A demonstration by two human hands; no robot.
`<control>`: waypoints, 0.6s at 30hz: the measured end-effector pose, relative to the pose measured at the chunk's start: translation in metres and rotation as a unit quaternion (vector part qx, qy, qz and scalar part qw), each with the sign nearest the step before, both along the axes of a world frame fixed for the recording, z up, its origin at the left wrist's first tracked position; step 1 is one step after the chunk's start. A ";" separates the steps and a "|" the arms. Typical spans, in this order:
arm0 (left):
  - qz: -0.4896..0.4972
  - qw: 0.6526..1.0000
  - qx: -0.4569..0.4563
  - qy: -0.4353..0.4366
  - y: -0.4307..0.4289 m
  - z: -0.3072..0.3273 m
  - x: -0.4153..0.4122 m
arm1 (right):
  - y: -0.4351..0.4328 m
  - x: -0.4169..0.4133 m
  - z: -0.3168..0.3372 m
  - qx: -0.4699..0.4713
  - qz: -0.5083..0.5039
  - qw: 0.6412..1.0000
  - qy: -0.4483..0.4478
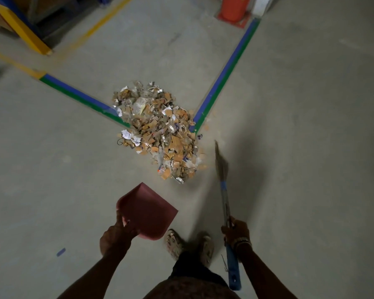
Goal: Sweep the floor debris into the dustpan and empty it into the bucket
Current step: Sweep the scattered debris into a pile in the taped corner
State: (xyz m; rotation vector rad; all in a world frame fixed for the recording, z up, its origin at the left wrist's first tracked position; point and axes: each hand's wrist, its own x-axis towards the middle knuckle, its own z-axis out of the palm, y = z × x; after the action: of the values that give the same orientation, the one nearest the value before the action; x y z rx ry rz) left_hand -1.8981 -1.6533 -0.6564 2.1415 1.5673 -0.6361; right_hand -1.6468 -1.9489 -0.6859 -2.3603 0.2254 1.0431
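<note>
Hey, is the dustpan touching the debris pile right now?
No, the left hand holds the pink dustpan apart from the debris pile, with bare floor showing between them.

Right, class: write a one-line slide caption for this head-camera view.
Standing before a debris pile, left hand holding a pink dustpan, right hand a broom.

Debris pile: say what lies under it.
The heap of cardboard and paper scraps covers grey concrete floor and blue-and-green floor tape. The tape enters at its left and reappears at its right; the stretch between is hidden.
</note>
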 end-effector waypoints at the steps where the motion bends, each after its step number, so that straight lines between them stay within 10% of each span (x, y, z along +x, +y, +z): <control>1: -0.001 1.000 -0.002 0.002 0.000 -0.001 -0.001 | -0.004 -0.004 -0.011 -0.011 0.001 1.000 0.011; 18: 0.017 0.999 0.030 0.009 0.017 -0.007 -0.042 | 0.185 0.019 0.005 0.105 0.097 0.990 0.000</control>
State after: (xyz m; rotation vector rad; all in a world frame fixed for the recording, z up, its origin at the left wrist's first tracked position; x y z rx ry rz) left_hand -1.9400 -1.6365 -0.6636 2.1532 1.6478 -0.6065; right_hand -1.6279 -1.7639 -0.6808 -2.2239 -0.1130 1.0979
